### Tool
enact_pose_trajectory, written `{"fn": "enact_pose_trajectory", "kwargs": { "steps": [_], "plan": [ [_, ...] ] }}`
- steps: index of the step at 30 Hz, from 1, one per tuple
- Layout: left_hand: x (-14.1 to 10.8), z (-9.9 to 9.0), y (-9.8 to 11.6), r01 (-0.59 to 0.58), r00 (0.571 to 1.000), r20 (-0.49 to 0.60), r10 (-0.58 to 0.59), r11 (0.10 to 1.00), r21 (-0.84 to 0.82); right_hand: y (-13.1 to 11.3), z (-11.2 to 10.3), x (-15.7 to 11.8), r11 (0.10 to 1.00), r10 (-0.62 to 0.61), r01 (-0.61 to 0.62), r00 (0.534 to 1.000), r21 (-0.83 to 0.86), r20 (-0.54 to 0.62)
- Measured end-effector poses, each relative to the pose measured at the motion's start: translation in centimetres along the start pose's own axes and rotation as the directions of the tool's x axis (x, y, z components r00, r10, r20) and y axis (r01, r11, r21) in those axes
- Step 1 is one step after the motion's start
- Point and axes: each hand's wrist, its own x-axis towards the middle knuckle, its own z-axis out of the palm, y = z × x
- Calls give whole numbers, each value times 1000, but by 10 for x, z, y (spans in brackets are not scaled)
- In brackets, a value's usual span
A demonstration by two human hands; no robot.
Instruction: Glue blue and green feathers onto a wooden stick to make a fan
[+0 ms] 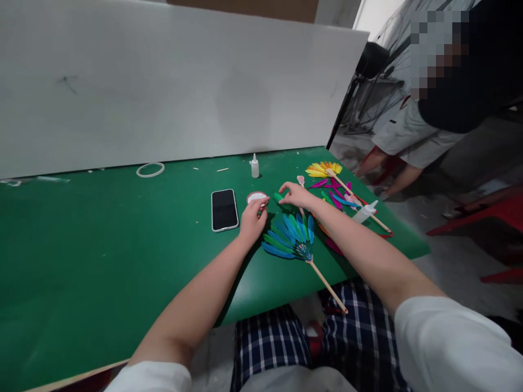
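My left hand (254, 218) is closed beside a small round white dish (256, 197); its fingertips are pinched on something I cannot make out. A short green feather (278, 197) is held between the fingers of my right hand (295, 195), just right of the dish. Below both hands a fan of blue and green feathers (289, 238) lies on the green table (122, 256), its wooden handle (329, 286) reaching past the front edge. Loose magenta, green and blue feathers (335, 196) lie to the right, partly behind my right forearm.
A black phone (224, 210) lies left of my left hand. Glue bottles stand at the back (255, 166) and lean at the right (364, 212). A yellow feather fan (324, 169) and a clear ring (150, 170) lie farther back. A person (466, 71) bends beyond the table.
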Motion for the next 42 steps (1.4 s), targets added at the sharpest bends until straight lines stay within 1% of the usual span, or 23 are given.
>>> {"fn": "enact_pose_trajectory", "kwargs": {
  "steps": [2,5,7,8,9,11,14,16,19,21,22,23,25,26,27,28,30,32,34,37,40,41,42],
  "plan": [
    [-1,-1,2,-173,985,10,174,971,165,-7,-3,-17,995,-13,5,997,104,71],
    [-3,0,7,-432,898,121,424,792,432,-17,-5,-38,971,-49,11,987,239,155],
    [-5,1,11,-481,867,154,473,719,502,-21,-5,-46,952,-75,16,980,306,183],
    [-6,1,13,-480,866,149,476,715,508,-23,-5,-49,936,-92,20,978,351,190],
    [-7,2,15,-462,877,129,463,736,495,-23,-6,-51,914,-111,26,976,404,188],
    [-7,2,20,-360,925,44,377,836,414,-22,-7,-53,857,-136,46,981,513,139],
    [-6,2,25,-104,991,-68,117,980,171,-15,-9,-58,801,-98,91,995,591,-20],
    [-4,3,27,21,998,-65,-22,999,-25,-8,-11,-66,802,-67,114,993,586,-102],
    [0,3,27,107,993,-27,-114,973,-204,11,-12,-90,815,-54,173,973,553,-225],
    [1,3,30,126,990,-31,-135,971,-205,31,-13,-111,821,18,219,914,528,-406],
    [0,2,33,116,991,-42,-125,977,-178,44,-13,-122,826,79,230,857,515,-510],
    [-1,2,36,86,994,-55,-94,987,-135,59,-14,-132,842,144,234,770,486,-621],
    [-7,3,43,-45,997,-62,44,999,-9,90,-17,-149,908,266,157,499,388,-825],
    [-11,4,46,-148,988,-29,151,986,73,106,-19,-154,933,299,65,408,354,-863],
    [-16,6,48,-273,962,22,272,954,127,120,-21,-157,947,308,-43,399,318,-863],
    [-21,8,49,-399,917,87,390,903,161,132,-23,-157,955,296,-152,437,254,-849],
    [-31,12,49,-614,788,219,575,758,220,149,-28,-153,958,273,-216,477,190,-836],
    [-37,16,45,-739,671,334,662,630,237,157,-31,-146,962,247,-230,522,144,-816],
    [-41,17,39,-793,606,394,691,561,237,158,-31,-140,969,221,-222,573,110,-790],
    [-41,16,32,-838,545,417,727,491,237,147,-32,-138,981,181,-171,632,92,-753],
    [-39,14,28,-854,520,442,731,450,259,118,-40,-140,989,134,-55,718,136,-683],
    [-39,14,28,-856,517,453,726,444,266,105,-45,-140,978,96,38,792,205,-604],
    [-39,14,29,-857,515,461,723,439,269,90,-50,-138,963,52,100,842,250,-538]
  ]
}}
